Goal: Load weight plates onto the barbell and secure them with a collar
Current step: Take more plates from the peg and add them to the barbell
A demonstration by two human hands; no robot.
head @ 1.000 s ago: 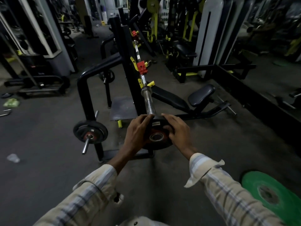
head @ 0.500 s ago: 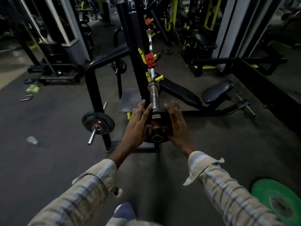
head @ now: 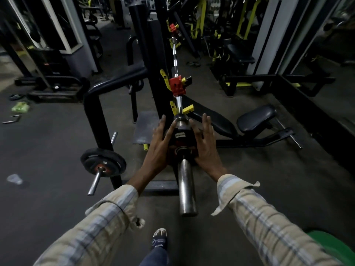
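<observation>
A small black weight plate (head: 180, 136) with a red hub sits on the steel barbell sleeve (head: 186, 187), close to the sleeve's inner shoulder. My left hand (head: 159, 146) presses the plate's left side with straight fingers. My right hand (head: 206, 144) presses its right side the same way. The barbell (head: 175, 60) runs away from me across a bench rack, resting by a red hook (head: 177, 86). No collar is in view.
A black plate (head: 102, 162) hangs on a storage peg at the left. A green plate (head: 334, 248) lies on the floor at the lower right. The incline bench seat (head: 256, 118) stands to the right. My foot (head: 159, 239) is below the sleeve's end.
The plate has slid along the sleeve away from its end, toward the rack. Both hands went from gripping it to pressing it with straight fingers. More bare sleeve shows in front.
</observation>
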